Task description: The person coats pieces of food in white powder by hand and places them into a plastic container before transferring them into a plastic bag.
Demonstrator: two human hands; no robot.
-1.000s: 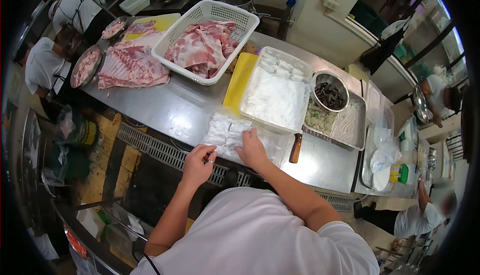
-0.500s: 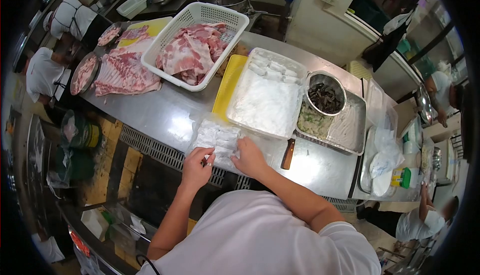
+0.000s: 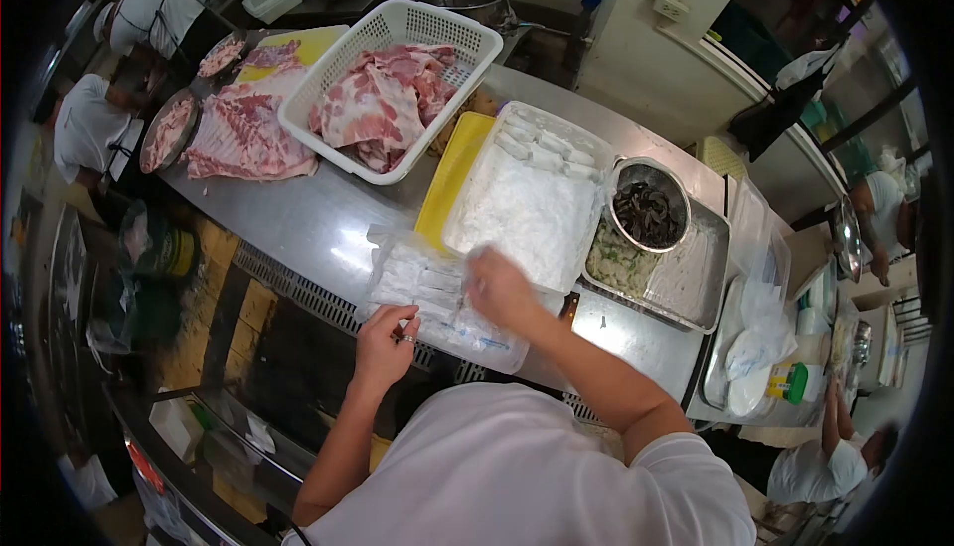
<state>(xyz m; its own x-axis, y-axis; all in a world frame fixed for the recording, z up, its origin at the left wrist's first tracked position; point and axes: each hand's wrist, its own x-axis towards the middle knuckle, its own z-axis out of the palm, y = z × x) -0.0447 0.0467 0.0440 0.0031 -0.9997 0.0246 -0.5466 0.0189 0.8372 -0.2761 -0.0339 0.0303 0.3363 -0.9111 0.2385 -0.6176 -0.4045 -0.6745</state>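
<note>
My left hand (image 3: 384, 349) is at the near left edge of a clear plastic bag (image 3: 475, 341), its fingers pinched together on the plastic. Inside the bag lie several white, flour-dusted pieces (image 3: 412, 278) in rows. My right hand (image 3: 500, 290) is over the bag's right side, blurred by motion, its fingers curled. Beyond it stands a white plastic tray (image 3: 461, 220) of white powder (image 3: 527, 208), with several dusted pieces (image 3: 545, 149) along its far end. A yellow cutting board (image 3: 444, 188) shows at the tray's left. By my right wrist is a knife's wooden handle (image 3: 569, 307), partly covered.
A white basket (image 3: 293, 114) of raw meat (image 3: 368, 109) stands at the back, beside a meat slab (image 3: 248, 134). To the right, a steel bowl (image 3: 651, 206) of dark strips sits on a metal tray (image 3: 696, 278) with pale filling (image 3: 624, 260). Other people work at both sides.
My right hand has lifted and shifted slightly right, away from the dusted pieces. The plastic bag now shows spread more widely between my hands. My left hand has moved slightly nearer and left.
</note>
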